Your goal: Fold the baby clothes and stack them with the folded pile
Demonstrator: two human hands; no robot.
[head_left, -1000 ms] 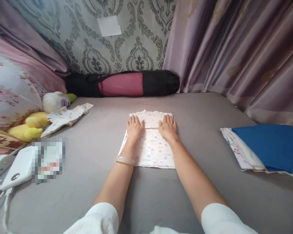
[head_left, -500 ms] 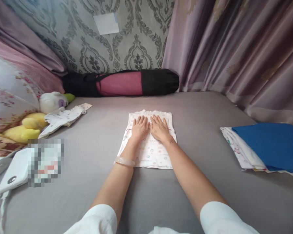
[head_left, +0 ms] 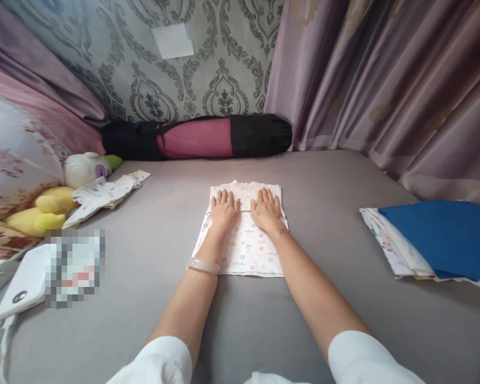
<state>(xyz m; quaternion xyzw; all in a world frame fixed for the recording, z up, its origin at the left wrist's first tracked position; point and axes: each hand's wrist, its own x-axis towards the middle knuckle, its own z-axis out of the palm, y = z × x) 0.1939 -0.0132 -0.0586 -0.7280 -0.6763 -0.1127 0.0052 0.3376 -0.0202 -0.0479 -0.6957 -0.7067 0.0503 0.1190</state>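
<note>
A white garment [head_left: 250, 248] with small pastel prints lies on the grey bed sheet [head_left: 324, 181], its far part folded over so that an edge runs across it. My left hand [head_left: 225, 209] rests flat on the left side of the folded part, palm down with fingers pointing away from me. On the right side, my right hand [head_left: 266, 209] presses flat in the same way, fingers slightly spread. A gap of cloth shows between the two hands. Neither hand grips the fabric.
A stack of folded clothes [head_left: 440, 240] with blue on top lies at right. At left are a crumpled white garment [head_left: 102, 193], plush toys [head_left: 44, 213] and a white power bank [head_left: 28, 277] with cables. A black and pink long bag [head_left: 200, 137] lies along the wall.
My hands have slid apart sideways over the garment, the left hand to the left and the right hand to the right. The fold's edge now shows between them.
</note>
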